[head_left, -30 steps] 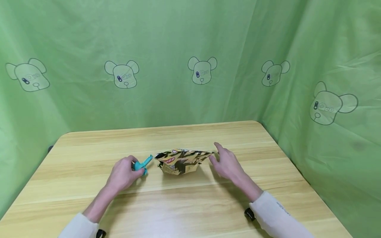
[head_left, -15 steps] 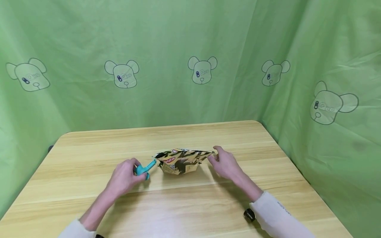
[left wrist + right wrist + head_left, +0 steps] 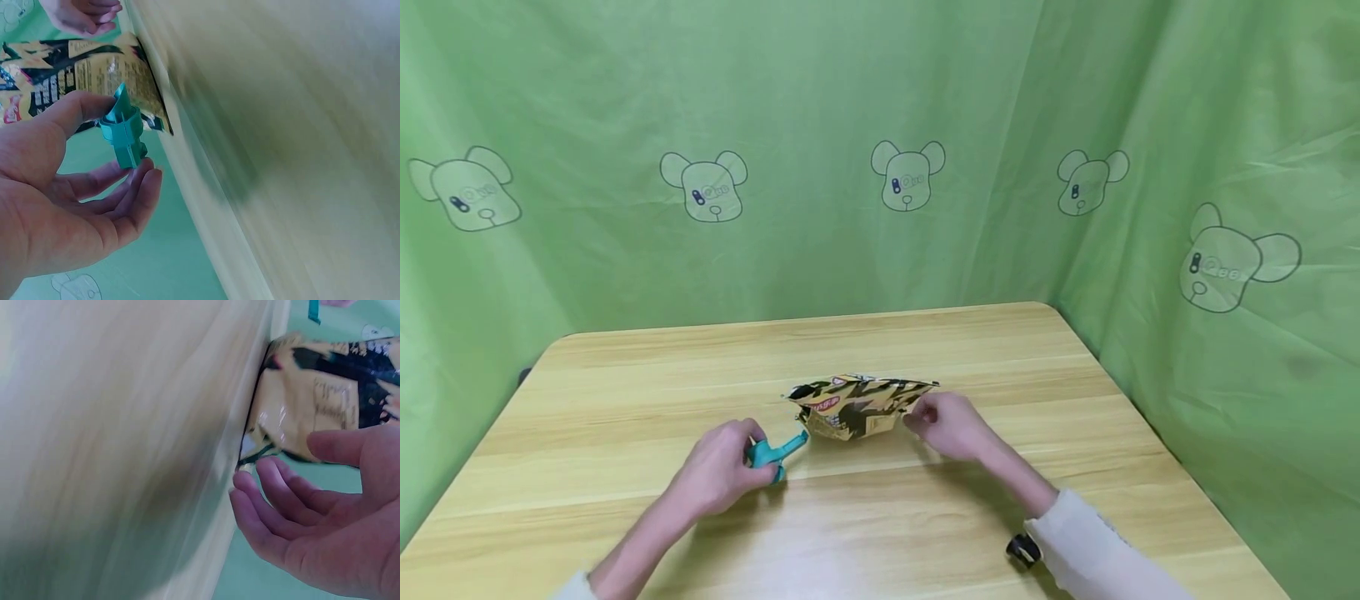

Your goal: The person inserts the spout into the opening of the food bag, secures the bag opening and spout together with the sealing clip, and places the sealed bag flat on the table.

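A gold and black snack bag [image 3: 857, 408] stands on the wooden table [image 3: 865, 533], its wide flat top edge running left to right. My left hand [image 3: 726, 467] pinches a teal plastic clip [image 3: 767, 455] between thumb and fingers, at the front left of the bag. One arm of the clip points towards the bag's lower left corner. In the left wrist view the clip [image 3: 125, 128] appears end-on, the bag behind it. Beside the bag's right end is my right hand [image 3: 951, 425], fingers loosely bent. In the right wrist view its thumb overlaps the bag [image 3: 306, 400], with a gap to the fingers.
A green curtain [image 3: 820, 258] with printed bear heads hangs behind and beside the table. A black wrist device [image 3: 1023, 551] shows under the right sleeve [image 3: 1093, 542].
My left hand has drawn the clip from the bag's upper left corner nearer to me and slightly right. My right hand has moved left and lower along the bag's right end, fingers more bent.
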A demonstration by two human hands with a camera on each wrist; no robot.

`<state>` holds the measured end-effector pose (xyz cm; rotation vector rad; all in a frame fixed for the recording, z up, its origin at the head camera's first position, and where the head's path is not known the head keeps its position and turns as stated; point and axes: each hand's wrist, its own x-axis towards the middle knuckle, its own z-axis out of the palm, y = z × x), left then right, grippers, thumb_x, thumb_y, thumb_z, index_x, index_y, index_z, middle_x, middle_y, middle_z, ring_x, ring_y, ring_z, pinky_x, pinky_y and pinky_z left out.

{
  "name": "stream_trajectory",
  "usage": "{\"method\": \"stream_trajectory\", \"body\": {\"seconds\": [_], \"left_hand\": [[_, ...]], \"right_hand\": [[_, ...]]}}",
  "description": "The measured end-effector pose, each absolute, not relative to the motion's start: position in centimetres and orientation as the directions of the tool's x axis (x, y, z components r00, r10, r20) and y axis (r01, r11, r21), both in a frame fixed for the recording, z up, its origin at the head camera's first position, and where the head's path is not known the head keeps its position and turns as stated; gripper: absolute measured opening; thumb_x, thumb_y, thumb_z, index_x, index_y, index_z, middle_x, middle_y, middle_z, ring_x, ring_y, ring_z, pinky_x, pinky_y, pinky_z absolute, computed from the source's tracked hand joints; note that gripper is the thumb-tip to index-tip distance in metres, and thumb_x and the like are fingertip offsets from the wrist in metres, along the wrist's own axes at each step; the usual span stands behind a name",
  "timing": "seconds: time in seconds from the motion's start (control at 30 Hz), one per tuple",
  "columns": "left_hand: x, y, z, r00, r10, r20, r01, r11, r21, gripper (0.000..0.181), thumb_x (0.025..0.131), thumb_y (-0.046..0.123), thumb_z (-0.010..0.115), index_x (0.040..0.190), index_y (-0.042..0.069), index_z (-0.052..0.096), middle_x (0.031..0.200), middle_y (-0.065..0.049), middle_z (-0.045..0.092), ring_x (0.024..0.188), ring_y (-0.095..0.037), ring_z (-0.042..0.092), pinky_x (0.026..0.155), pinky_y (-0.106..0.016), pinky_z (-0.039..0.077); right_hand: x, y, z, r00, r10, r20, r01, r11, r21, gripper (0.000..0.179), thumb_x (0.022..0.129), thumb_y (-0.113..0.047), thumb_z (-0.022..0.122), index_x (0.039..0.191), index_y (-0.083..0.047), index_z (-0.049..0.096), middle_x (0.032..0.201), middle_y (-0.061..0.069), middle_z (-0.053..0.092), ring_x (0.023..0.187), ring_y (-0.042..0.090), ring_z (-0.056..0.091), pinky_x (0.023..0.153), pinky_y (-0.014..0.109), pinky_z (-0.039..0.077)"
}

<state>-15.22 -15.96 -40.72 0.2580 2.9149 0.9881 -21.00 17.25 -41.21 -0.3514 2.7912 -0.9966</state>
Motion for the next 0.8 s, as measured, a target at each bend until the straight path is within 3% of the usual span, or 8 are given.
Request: {"method": "stream_trajectory", "body": {"seconds": [0.1, 0.2, 0.43, 0.53, 0.63, 0.8], "left_hand": [[-14.8, -15.4, -40.6, -0.982, 0.186, -0.005, 0.143, 0.770, 0.622, 0.031, 0.075, 0.019, 0.086, 0.096, 0.007, 0.067, 0.077, 0.000, 0.060, 0.066, -0.013, 0.051, 0.055, -0.024, 0.045], [-14.6, -14.9, -40.5, -0.981, 0.195, -0.009, 0.145, 0.760, 0.633, 0.031, 0.075, 0.019, 0.086, 0.096, 0.008, 0.068, 0.079, 0.001, 0.059, 0.068, -0.013, 0.051, 0.057, -0.024, 0.046], [-14.4, -13.7, -40.4, -0.966, 0.259, -0.004, 0.191, 0.726, 0.661, 0.031, 0.075, 0.021, 0.087, 0.097, 0.009, 0.068, 0.080, 0.002, 0.060, 0.070, -0.012, 0.053, 0.060, -0.024, 0.047], [-14.6, -13.3, -40.3, -0.957, 0.289, -0.007, 0.202, 0.686, 0.699, 0.031, 0.077, 0.022, 0.086, 0.099, 0.009, 0.068, 0.079, 0.003, 0.063, 0.071, -0.012, 0.056, 0.061, -0.024, 0.048], [-14.7, -13.1, -40.2, -0.952, 0.304, -0.028, 0.180, 0.633, 0.753, 0.033, 0.079, 0.023, 0.086, 0.102, 0.007, 0.068, 0.079, 0.002, 0.065, 0.071, -0.013, 0.059, 0.060, -0.025, 0.050], [-14.8, -12.6, -40.1, -0.940, 0.334, -0.065, 0.147, 0.570, 0.808, 0.039, 0.080, 0.025, 0.085, 0.109, 0.004, 0.067, 0.083, 0.000, 0.066, 0.076, -0.015, 0.061, 0.063, -0.026, 0.053]], "right_hand": [[-20.4, 16.7, -41.1, -0.939, -0.331, -0.088, -0.184, 0.704, -0.686, 0.012, 0.096, -0.019, 0.068, 0.100, -0.009, 0.072, 0.087, 0.003, 0.071, 0.070, 0.016, 0.063, 0.065, 0.030, 0.054], [-19.8, 16.2, -41.0, -0.917, -0.390, -0.086, -0.215, 0.664, -0.716, 0.019, 0.097, -0.020, 0.067, 0.107, -0.006, 0.072, 0.089, 0.007, 0.073, 0.069, 0.020, 0.065, 0.063, 0.031, 0.056], [-18.9, 15.0, -41.2, -0.890, -0.452, -0.055, -0.303, 0.679, -0.669, 0.027, 0.100, -0.034, 0.060, 0.106, -0.012, 0.075, 0.090, 0.000, 0.073, 0.073, 0.010, 0.063, 0.076, 0.034, 0.056], [-18.7, 14.5, -41.2, -0.884, -0.457, -0.098, -0.254, 0.645, -0.720, 0.028, 0.101, -0.033, 0.059, 0.102, -0.011, 0.075, 0.080, 0.003, 0.070, 0.066, 0.011, 0.058, 0.067, 0.032, 0.054], [-18.5, 14.0, -41.0, -0.871, -0.476, -0.124, -0.202, 0.576, -0.792, 0.030, 0.102, -0.029, 0.057, 0.104, -0.005, 0.075, 0.083, 0.009, 0.071, 0.069, 0.016, 0.062, 0.066, 0.030, 0.055], [-18.0, 13.3, -40.5, -0.849, -0.496, -0.182, -0.053, 0.423, -0.905, 0.033, 0.104, -0.025, 0.056, 0.112, 0.004, 0.070, 0.098, 0.019, 0.073, 0.090, 0.030, 0.071, 0.082, 0.036, 0.061]]}}
